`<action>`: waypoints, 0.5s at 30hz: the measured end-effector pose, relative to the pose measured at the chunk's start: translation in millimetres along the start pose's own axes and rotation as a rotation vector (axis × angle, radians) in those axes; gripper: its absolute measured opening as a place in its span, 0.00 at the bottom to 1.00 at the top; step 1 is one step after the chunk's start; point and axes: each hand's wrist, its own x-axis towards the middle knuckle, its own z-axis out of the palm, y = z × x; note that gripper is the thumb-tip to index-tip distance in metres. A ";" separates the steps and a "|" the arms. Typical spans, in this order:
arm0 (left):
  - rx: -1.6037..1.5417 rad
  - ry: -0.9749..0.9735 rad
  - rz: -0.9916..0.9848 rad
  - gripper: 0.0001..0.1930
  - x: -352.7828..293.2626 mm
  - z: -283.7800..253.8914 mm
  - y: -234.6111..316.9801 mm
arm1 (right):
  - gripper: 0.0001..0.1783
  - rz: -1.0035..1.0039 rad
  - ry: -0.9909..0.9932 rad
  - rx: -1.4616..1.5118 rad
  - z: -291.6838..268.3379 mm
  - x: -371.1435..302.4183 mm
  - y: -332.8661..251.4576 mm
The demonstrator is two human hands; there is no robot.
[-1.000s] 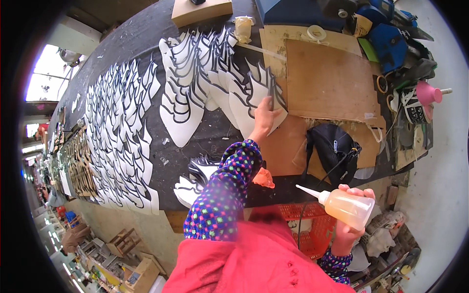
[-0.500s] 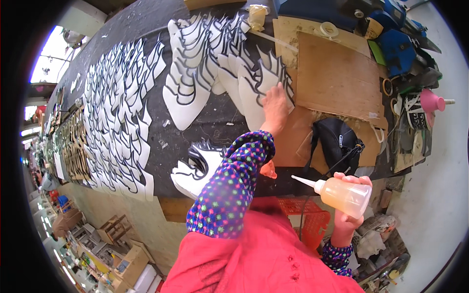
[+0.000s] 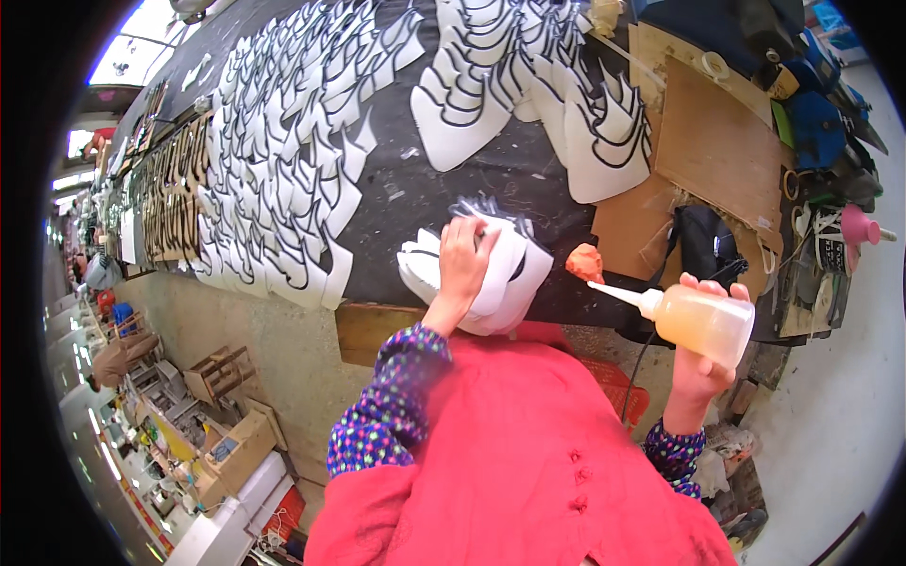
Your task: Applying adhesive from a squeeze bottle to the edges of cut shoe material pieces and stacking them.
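Observation:
My right hand (image 3: 706,373) grips a clear squeeze bottle (image 3: 708,323) of pale amber liquid, its thin nozzle pointing left. At the table's near edge my left hand (image 3: 461,269) is closed over a stack of white curved cut pieces (image 3: 510,283), fingers bent onto the upper ones. The fingertips are partly hidden among the pieces. Ahead, overlapping white pieces with black edging (image 3: 604,141) lie in fanned rows. An orange crumpled lump (image 3: 585,262) sits close to the nozzle tip.
More black-edged white pieces (image 3: 283,179) cover the dark table's left side. Cardboard sheets (image 3: 713,141) and a black pouch (image 3: 703,245) with a cord lie to the right. A pink funnel-shaped thing (image 3: 859,226) stands by the white wall. Below the table is a red basket (image 3: 618,387).
My left hand has moved from the fanned rows back to the near stack and closed on it. The right hand still holds the bottle. The view has shifted, moving the table's contents across the picture.

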 end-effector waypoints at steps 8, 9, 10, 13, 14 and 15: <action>0.350 -0.066 -0.086 0.32 -57.4 4.7 -7.1 | 0.48 0.085 -0.041 0.167 65.2 -13.6 -3.0; 0.314 -0.028 -0.075 0.30 -56.5 5.5 -9.5 | 0.48 0.078 -0.058 0.167 69.1 -15.6 -3.8; 0.310 -0.011 -0.076 0.30 -55.1 5.0 -13.2 | 0.49 0.075 -0.089 0.159 71.7 -17.3 -4.5; 0.313 -0.136 -0.099 0.26 -49.9 -3.4 -13.6 | 0.49 0.070 -0.133 0.156 74.6 -21.8 -5.8; 0.288 -0.107 -0.075 0.24 -51.4 -6.0 -16.2 | 0.49 0.078 -0.136 0.161 75.6 -23.8 -6.1; 0.263 -0.080 -0.052 0.22 -52.1 -9.1 -18.7 | 0.49 0.071 -0.143 0.162 76.8 -25.3 -6.1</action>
